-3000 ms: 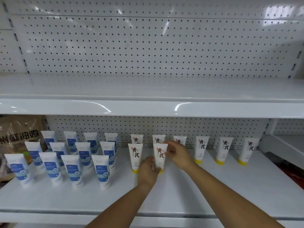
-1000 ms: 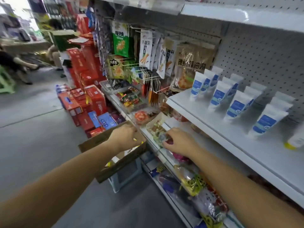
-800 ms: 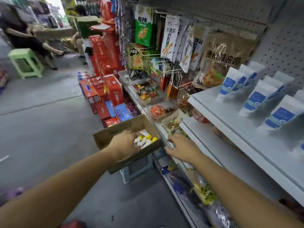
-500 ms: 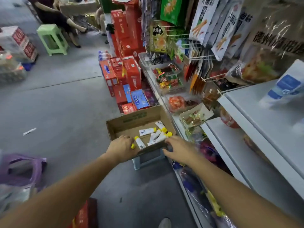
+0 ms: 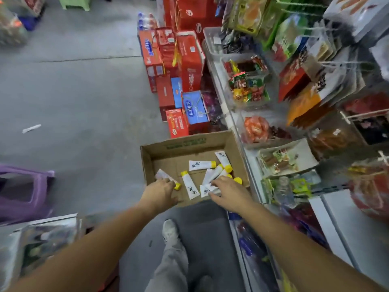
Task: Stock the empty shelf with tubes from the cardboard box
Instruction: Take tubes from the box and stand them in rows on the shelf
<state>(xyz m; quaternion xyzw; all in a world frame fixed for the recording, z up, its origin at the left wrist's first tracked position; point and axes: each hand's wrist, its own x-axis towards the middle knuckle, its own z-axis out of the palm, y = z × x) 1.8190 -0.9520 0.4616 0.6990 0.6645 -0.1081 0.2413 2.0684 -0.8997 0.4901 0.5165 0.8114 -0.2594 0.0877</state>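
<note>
View tilted further down than half a second before: the grey floor (image 5: 80, 91) fills the left half, and the person's own trouser leg and one pale shoe (image 5: 170, 229) now show at the bottom. One stack of red cartons (image 5: 189, 60) stands against the snack racks, and one purple stool (image 5: 23, 190) is at the left edge.

One cardboard box (image 5: 185, 145), open-topped, sits raised beside the racks, just ahead of the shoe. Both hands, previously at its near rim, now reach inside.

Left hand (image 5: 160, 191): fingers bent down onto the leftmost tube (image 5: 162, 175) near its yellow cap; whether they grip it cannot be told.

Right hand (image 5: 229, 190): fingers spread, tips on the flat ends of the heaped tubes (image 5: 211, 175); whether it has hold of one cannot be told.

All tubes lie flat on the box floor, white with yellow caps. At least six are distinguishable: three single and three or more overlapping in the heap, whose exact number is unclear.
</note>
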